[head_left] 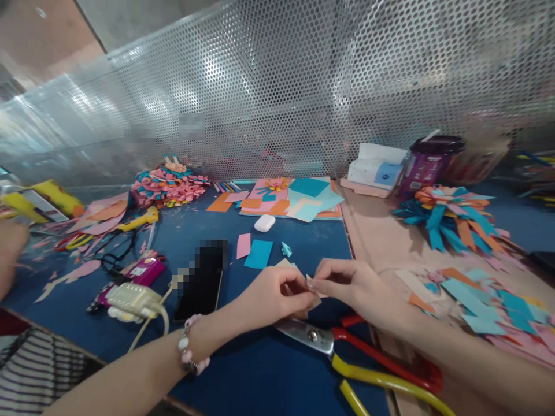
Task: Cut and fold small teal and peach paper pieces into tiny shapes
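My left hand, a beaded bracelet on its wrist, pinches a small cream piece of paper. My right hand meets it from the other side, thumb and finger closed on the same piece. Fingers cover most of the paper, so its shape is hard to make out. Just below lies a pair of scissors with one red and one yellow handle. Beyond my left hand are a blue paper square, a pink paper piece and a small folded light-blue paper.
A phone and a pink power bank with cables lie left. Behind are a white earbud case, stacked coloured paper and a paper-flower pile. Paper scraps and a paper-strip bundle are right. Another person's hand is far left.
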{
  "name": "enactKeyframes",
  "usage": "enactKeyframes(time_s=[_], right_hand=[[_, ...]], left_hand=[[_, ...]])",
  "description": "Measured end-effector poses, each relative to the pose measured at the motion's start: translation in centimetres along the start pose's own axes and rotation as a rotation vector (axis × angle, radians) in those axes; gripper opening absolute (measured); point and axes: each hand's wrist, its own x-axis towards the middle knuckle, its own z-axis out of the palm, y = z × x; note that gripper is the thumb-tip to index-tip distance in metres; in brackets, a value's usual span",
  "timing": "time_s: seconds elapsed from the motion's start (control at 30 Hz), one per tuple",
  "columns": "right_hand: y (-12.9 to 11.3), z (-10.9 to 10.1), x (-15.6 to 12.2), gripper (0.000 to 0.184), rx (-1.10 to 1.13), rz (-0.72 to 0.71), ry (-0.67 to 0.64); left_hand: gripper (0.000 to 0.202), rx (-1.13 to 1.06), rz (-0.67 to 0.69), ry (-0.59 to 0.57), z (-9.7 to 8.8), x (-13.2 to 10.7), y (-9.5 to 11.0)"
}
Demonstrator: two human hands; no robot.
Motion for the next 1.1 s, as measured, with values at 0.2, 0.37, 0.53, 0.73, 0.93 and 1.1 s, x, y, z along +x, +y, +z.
enactKeyframes(time_s=[0.2, 0.37, 0.53, 0.73, 0.93, 1.1], right_hand=[[-0.4, 0.0, 0.0, 0.020, 0.124, 0.038, 0.027], [-0.4, 0.0, -0.2, 0.020, 0.052, -0.022, 0.055], [-0.5, 0.1, -0.4, 0.021, -0.013, -0.032, 0.069], [-0.2, 0.3, -0.3, 0.017, -0.053, -0.124, 0.077], [-0.2, 0.7, -0.6, 0.015, -0.151, -0.208, 0.128], [-0.2, 1.2, -0.8, 0.017, -0.243, -0.282, 0.193]], left_hand=[[0.024, -0.109, 0.089, 0.091, -0.3, 0.4, -0.1], [0.024, -0.128, 0.054, 0.074, 0.0, 0.3, -0.2], [0.024, -0.078, 0.065, 0.064, -0.1, 0.3, -0.3], [0.028, -0.076, 0.059, 0.055, 0.0, 0.3, -0.1], [0.024, -0.104, 0.100, 0.048, -0.2, 0.1, 0.0], [0.023, -0.175, 0.079, 0.041, -0.3, 0.2, -0.3]])
